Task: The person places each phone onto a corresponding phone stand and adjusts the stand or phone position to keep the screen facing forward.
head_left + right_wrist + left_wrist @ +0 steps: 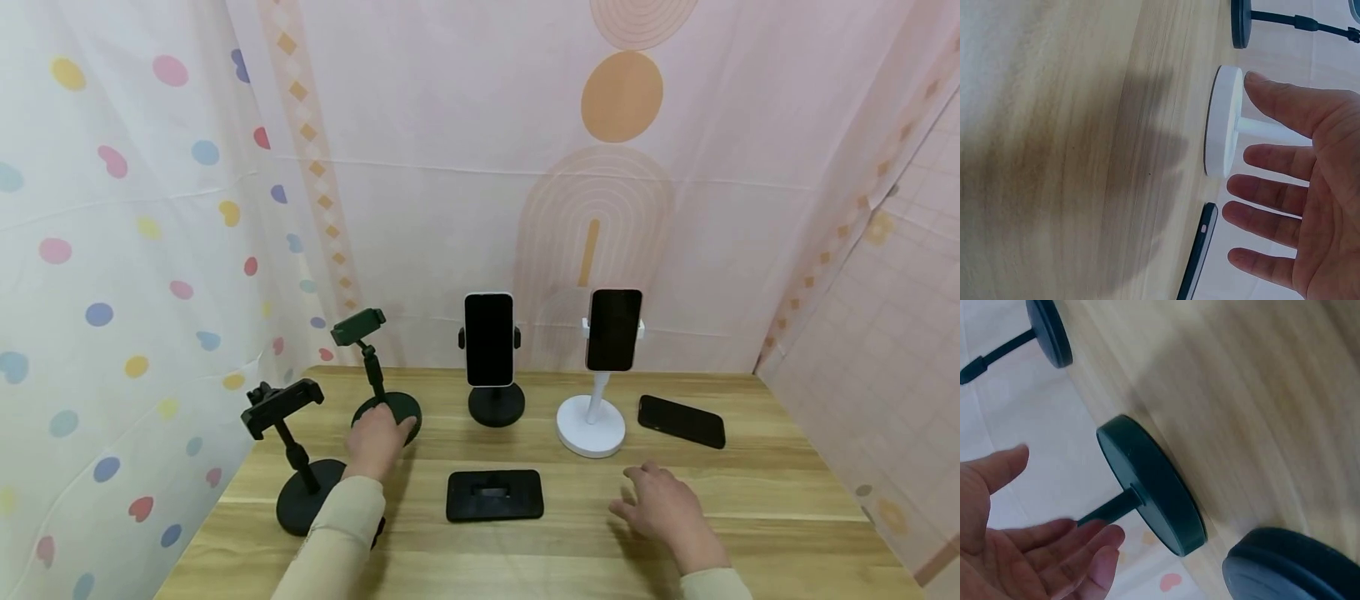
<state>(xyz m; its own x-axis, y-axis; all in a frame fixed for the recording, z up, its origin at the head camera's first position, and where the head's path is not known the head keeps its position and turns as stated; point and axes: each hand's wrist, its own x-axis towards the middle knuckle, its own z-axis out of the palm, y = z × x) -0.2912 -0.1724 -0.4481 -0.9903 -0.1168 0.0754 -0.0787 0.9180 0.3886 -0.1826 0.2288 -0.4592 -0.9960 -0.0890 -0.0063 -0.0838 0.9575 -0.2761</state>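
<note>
My left hand (377, 440) is over the table at a dark green phone stand (358, 327) whose clamp holds nothing. In the left wrist view its fingers (1054, 540) are loosely bent beside the stand's stem, with the thumb apart; whether they touch the stem I cannot tell. My right hand (663, 504) hovers above the table, fingers spread and holding nothing. Nearest to it are a white phone stand (591, 437) with a smartphone (615, 329) in its clamp, and a black smartphone (682, 421) lying flat.
A black phone stand (303, 496) with a bare clamp stands beside my left forearm. At the back middle another black stand (496, 408) holds a smartphone (489, 337). A black phone-shaped slab (495, 508) lies between my hands. Patterned curtains (450, 208) enclose the wooden table.
</note>
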